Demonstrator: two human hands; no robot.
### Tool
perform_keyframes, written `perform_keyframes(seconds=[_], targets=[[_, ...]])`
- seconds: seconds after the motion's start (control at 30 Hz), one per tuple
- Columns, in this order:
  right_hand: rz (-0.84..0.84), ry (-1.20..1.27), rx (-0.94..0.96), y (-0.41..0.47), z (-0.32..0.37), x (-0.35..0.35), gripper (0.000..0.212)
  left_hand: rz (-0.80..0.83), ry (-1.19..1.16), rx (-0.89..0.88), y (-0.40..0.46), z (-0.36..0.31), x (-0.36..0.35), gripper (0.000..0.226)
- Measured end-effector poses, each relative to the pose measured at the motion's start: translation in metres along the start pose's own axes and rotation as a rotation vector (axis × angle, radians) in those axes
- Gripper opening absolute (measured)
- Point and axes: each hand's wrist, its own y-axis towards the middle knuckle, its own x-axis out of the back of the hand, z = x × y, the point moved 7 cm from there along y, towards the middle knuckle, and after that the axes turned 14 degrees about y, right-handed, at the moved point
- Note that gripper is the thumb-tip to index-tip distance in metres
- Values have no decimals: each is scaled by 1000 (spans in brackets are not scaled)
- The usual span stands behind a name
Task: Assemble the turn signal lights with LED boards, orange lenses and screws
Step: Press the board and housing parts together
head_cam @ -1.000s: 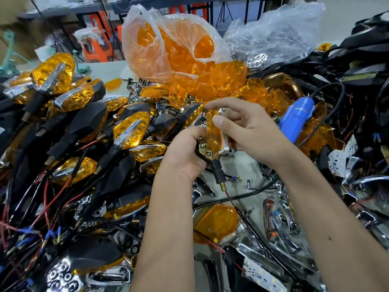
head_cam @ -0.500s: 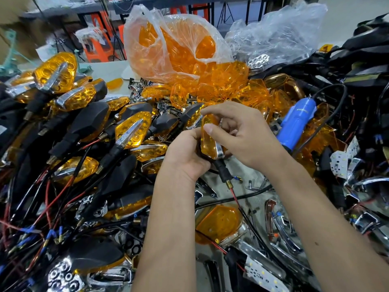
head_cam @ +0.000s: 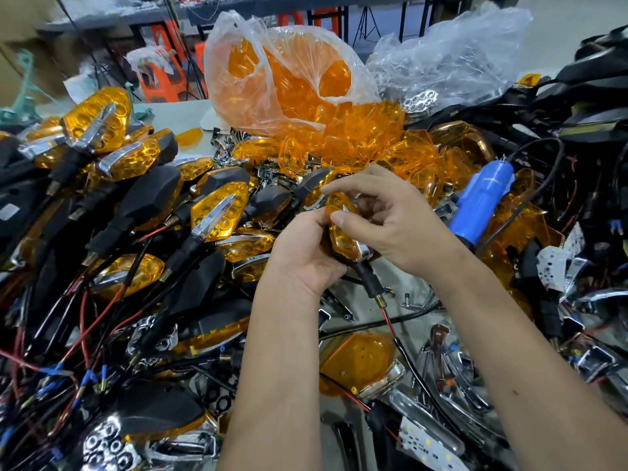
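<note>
We see one turn signal light (head_cam: 343, 232) gripped from below by the left hand (head_cam: 306, 256), while the right hand (head_cam: 390, 222) pinches its orange lens (head_cam: 341, 229) (thumb on the face). One blue electric screwdriver (head_cam: 482, 202) lies just right; two plastic bags (head_cam: 272, 73) sit behind.

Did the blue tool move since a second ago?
No. The blue tool lies in the same spot, leaning on the orange lens pile right of the right hand, its black cable looping the same way.

Likely an assembly workshop: bench heaped with turn signal lights (head_cam: 217, 215), bagged orange lenses (head_cam: 289, 79), wiring.
</note>
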Motion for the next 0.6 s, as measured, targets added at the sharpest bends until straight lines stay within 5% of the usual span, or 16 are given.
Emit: perform_keyframes(seconds=[0.17,0.27,0.33,0.43,0.6], targets=[[-14,72,-31,0,6,4,44,51,-9,-161,-6,-17,-9,32],[6,168,-110,2,5,4,60,58,-6,-332,-10,-36,-13,47],[87,271,-212,-1,-1,-4,54,84,18,-418,-14,-42,-15,44],[181,292,-261,-6,-9,-10,43,125,84,-470,-18,-40,-15,8],[285,474,-335,-12,-11,-15,51,189,208,-456,-25,-43,-14,15]])
